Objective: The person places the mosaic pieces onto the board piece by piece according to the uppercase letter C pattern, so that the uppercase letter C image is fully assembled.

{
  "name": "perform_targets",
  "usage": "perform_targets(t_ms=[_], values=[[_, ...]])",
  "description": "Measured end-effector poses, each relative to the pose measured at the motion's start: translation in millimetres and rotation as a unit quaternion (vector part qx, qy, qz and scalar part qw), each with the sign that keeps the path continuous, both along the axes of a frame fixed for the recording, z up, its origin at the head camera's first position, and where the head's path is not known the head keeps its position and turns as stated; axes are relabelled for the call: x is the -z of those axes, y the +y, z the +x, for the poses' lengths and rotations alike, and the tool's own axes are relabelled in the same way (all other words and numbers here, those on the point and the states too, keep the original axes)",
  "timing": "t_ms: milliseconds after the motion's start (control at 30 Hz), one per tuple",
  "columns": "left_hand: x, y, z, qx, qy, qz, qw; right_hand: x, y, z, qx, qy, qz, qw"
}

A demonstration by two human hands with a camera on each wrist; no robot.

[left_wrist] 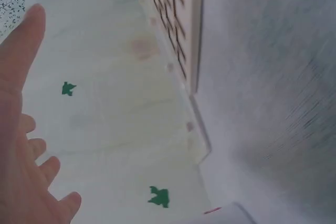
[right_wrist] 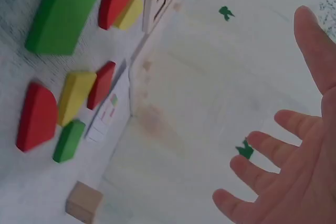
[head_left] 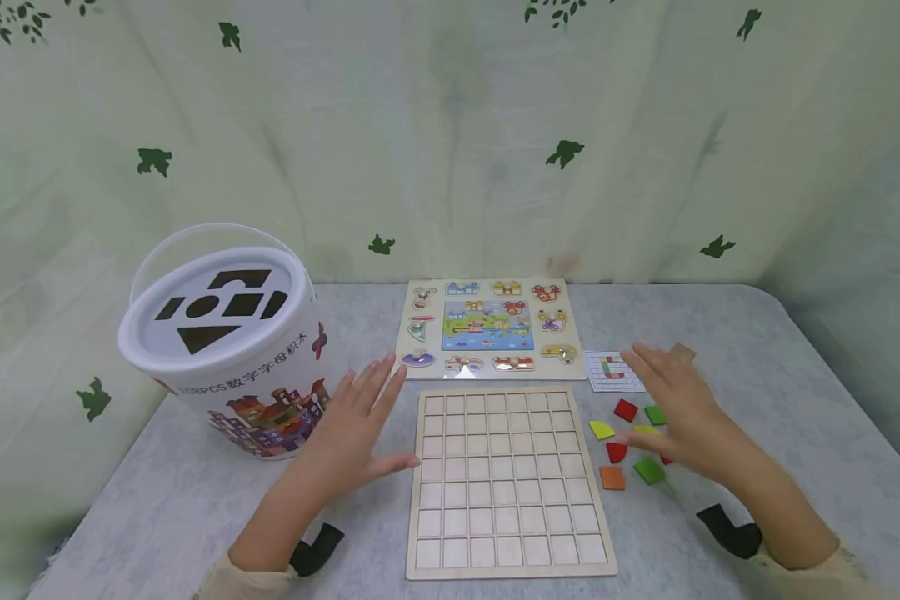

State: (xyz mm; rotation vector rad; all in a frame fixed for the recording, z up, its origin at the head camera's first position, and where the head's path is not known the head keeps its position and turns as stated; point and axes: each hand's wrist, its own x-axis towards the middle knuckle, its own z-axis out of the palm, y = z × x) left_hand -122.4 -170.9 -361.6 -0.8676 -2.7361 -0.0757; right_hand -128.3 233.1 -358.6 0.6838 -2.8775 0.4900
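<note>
My left hand (head_left: pixel 348 437) is raised with fingers spread, its thumb tip overlapping the left edge of a wooden grid board (head_left: pixel 501 492) in the head view. The board's square cells hold nothing. On the other side, my right hand (head_left: pixel 682 417), also spread, hovers over small coloured pieces. These include a red square (head_left: pixel 626 410), a yellow rounded piece (head_left: pixel 602 430), a red rounded piece (head_left: pixel 617 452), an orange square (head_left: pixel 612 477) and a green piece (head_left: pixel 649 471). The right wrist view shows the green piece (right_wrist: pixel 60 17) lying apart from the palm. Both hands are without any object.
Behind the grid board lies a picture puzzle board (head_left: pixel 487 329) with knobbed pieces. A printed grid card (head_left: pixel 603 379) and a plain wooden block (head_left: pixel 682 352) are near my right fingers. A white lidded bucket (head_left: pixel 292 367) stands at left. A leaf-patterned curtain (head_left: pixel 450 167) backs the table.
</note>
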Motion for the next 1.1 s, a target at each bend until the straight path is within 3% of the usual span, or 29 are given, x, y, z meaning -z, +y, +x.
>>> perform_targets(t_ms=[67,200,400,567,633,733,967,1100], values=[[9.8,1.8,0.6,0.001,-0.011,0.031,0.9995,6.9,-2.3,-0.8,0.006,-0.046,-0.038,0.998],[27.5,6.4,5.2,-0.013,-0.068,0.107,0.9918,20.1,-6.4,-2.8,0.011,-0.108,-0.084,0.990],[47.8,9.3,12.8,-0.046,-0.192,0.212,0.9572,38.9,-8.7,-5.5,0.017,-0.148,-0.129,0.980],[62.7,7.2,14.1,-0.058,-0.272,0.248,0.9279,55.6,-9.4,-9.6,0.015,-0.160,-0.166,0.973],[66.8,6.1,13.5,-0.059,-0.291,0.251,0.9216,62.3,-8.8,-11.4,0.011,-0.153,-0.168,0.974],[70.9,4.4,12.1,-0.051,-0.305,0.247,0.9184,70.6,-8.1,-13.7,0.008,-0.130,-0.161,0.978],[75.8,1.7,10.8,-0.021,-0.296,0.223,0.9285,80.6,-12.5,-15.3,0.018,-0.077,-0.145,0.986],[75.9,1.6,11.0,-0.022,-0.300,0.220,0.9281,78.6,-15.1,-14.5,0.022,-0.074,-0.138,0.987]])
